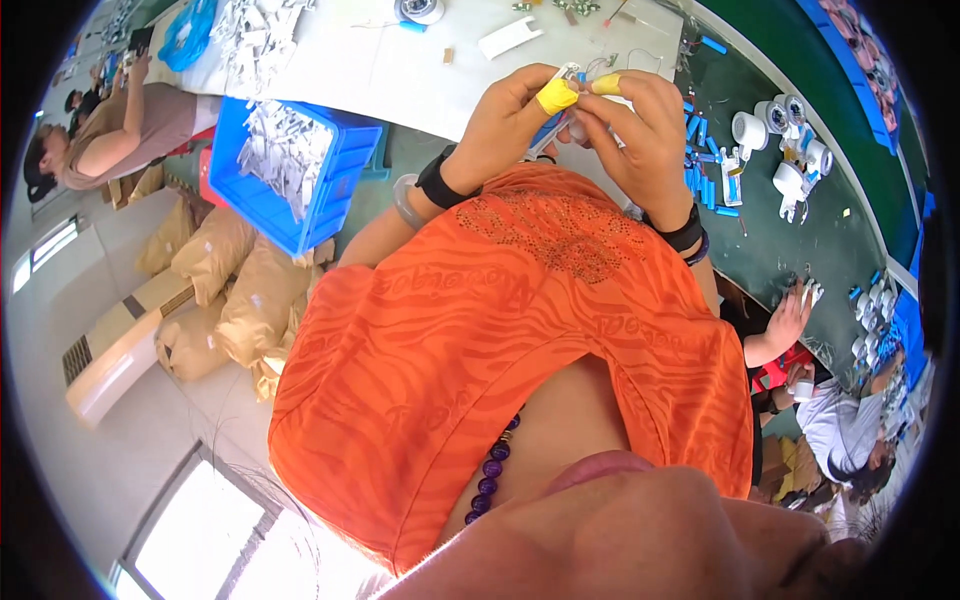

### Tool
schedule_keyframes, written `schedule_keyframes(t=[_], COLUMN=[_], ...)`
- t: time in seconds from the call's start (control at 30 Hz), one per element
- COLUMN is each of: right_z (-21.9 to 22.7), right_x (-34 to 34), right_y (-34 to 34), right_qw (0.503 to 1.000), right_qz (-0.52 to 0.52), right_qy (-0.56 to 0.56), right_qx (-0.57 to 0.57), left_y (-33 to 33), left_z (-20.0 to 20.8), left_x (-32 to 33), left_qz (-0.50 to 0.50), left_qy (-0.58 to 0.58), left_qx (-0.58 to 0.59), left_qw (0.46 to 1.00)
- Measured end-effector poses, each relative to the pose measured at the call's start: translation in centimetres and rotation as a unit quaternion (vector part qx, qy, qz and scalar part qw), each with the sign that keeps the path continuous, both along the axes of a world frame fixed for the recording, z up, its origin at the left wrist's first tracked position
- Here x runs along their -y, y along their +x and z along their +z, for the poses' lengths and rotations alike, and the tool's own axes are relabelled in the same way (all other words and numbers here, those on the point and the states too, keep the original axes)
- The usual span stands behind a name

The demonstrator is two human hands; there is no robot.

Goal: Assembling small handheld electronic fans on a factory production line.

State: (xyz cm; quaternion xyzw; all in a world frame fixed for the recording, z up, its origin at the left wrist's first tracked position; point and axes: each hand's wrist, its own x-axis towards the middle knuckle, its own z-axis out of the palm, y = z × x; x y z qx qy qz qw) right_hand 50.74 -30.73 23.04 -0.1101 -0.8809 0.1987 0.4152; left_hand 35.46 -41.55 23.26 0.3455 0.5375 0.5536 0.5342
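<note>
My left hand (520, 110) is closed around a small white plastic housing (570, 72) with a blue cylindrical part (545, 131) beside it. Against the same piece, the fingers of my right hand (640, 125) are pinched together; the exact point they grip is hidden. Yellow wrapping covers my left thumb and a fingertip of my right hand. Both hands meet in front of my body, over the near edge of the white work surface (420, 95). Beyond them lies a loose white plastic shell (510, 37).
A blue crate (345, 185) of white plastic pieces stands at left, near a white heap (262, 40). Blue cylinders (704, 190) and white round-headed units (750, 132) lie on the green table (800, 245) at right. Co-workers sit on both sides; one's hand (788, 320) reaches over the table.
</note>
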Motion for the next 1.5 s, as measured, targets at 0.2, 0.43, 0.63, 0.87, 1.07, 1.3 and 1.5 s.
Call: schedule_keyframes(t=[0.2, 0.43, 0.63, 0.87, 1.07, 1.3, 1.5], right_z=[-1.2, -0.7, -0.7, -0.1, 1.5, -1.7, -5.6], right_x=[0.1, 0.9, 1.9, 3.8, 4.2, 3.2, 3.2], right_y=[1.4, 1.4, -1.3, -8.9, -17.9, -30.2, -40.1], right_qw=[1.0, 1.0, 0.999, 1.0, 0.971, 0.838, 0.798], right_qz=[0.0, -0.005, -0.013, 0.005, 0.106, 0.208, 0.233], right_qy=[-0.004, 0.019, 0.029, 0.026, -0.192, -0.472, -0.497], right_qx=[-0.025, -0.025, -0.011, 0.004, 0.096, 0.179, 0.249], left_y=[2.9, 3.4, 0.7, -6.7, -15.3, -25.3, -30.1], left_z=[-0.1, -0.3, -0.7, -1.4, -1.4, -2.5, -2.7], left_x=[0.9, 1.9, 2.5, 4.1, 7.2, 11.1, 13.6], left_qz=[0.021, 0.043, 0.055, 0.073, 0.125, 0.181, 0.242], left_qy=[0.004, 0.045, 0.05, 0.071, 0.026, 0.029, 0.036], left_qx=[-0.059, -0.105, -0.103, -0.089, 0.042, 0.088, 0.125], left_qw=[0.998, 0.993, 0.992, 0.991, 0.991, 0.979, 0.962])
